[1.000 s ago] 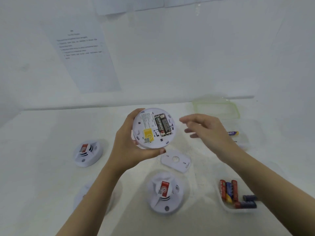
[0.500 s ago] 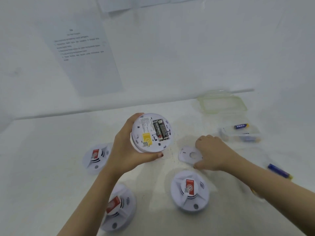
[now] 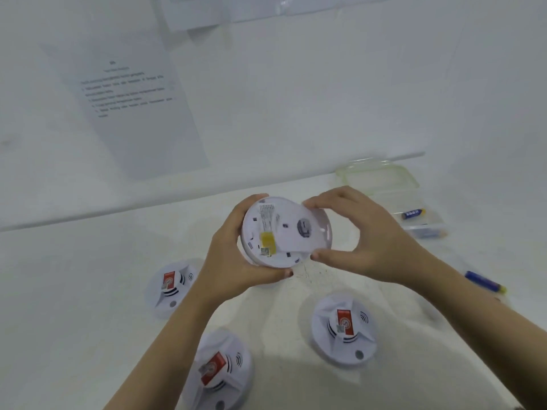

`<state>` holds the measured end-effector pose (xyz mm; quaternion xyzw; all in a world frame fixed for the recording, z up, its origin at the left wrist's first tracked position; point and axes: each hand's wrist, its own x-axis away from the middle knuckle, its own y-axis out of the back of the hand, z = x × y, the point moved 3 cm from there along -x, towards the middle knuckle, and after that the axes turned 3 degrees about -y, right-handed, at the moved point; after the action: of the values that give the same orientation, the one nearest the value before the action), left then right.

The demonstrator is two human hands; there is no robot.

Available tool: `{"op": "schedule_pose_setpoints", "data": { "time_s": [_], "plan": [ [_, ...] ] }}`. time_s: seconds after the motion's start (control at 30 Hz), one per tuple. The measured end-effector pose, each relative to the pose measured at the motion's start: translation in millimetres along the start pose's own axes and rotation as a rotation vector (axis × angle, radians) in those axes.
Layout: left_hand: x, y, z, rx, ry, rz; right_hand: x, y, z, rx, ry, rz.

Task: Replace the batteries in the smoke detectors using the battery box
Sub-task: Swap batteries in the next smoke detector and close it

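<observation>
Whereas half a second ago the right hand lay on the table over the loose back cover, it now pinches that cover between thumb and fingertips. It lays the cover against the back of the held smoke detector, hiding the battery bay that was open to view. The left hand curls round the detector's rim from its left side and holds it up off the table, back towards the camera. The cover looks tilted rather than flush, so I judge it laid on but not yet locked home, and this unit is at its closing step. Three more detectors lie front up below the held one. The battery box stands to its right, and a loose battery lies lower right of it.
</observation>
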<state>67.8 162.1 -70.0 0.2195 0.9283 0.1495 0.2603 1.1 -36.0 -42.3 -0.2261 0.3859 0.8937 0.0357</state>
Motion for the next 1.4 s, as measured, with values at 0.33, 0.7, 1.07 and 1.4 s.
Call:
{"op": "schedule_pose_setpoints", "data": {
  "time_s": [0.33,0.7,1.07,1.4],
  "plan": [
    [-1,-1,-6,0.029,-0.023,0.088,-14,-2,15,0.152,0.028,0.138],
    [0,-3,-15,0.031,-0.046,0.11,-10,1,25,0.275,-0.046,0.131],
    [0,-4,-24,0.046,-0.076,0.116,-2,1,36,0.266,0.102,0.018],
    [8,-4,-33,0.014,-0.125,0.046,6,-5,40,0.171,0.041,-0.113]
  ]
}}
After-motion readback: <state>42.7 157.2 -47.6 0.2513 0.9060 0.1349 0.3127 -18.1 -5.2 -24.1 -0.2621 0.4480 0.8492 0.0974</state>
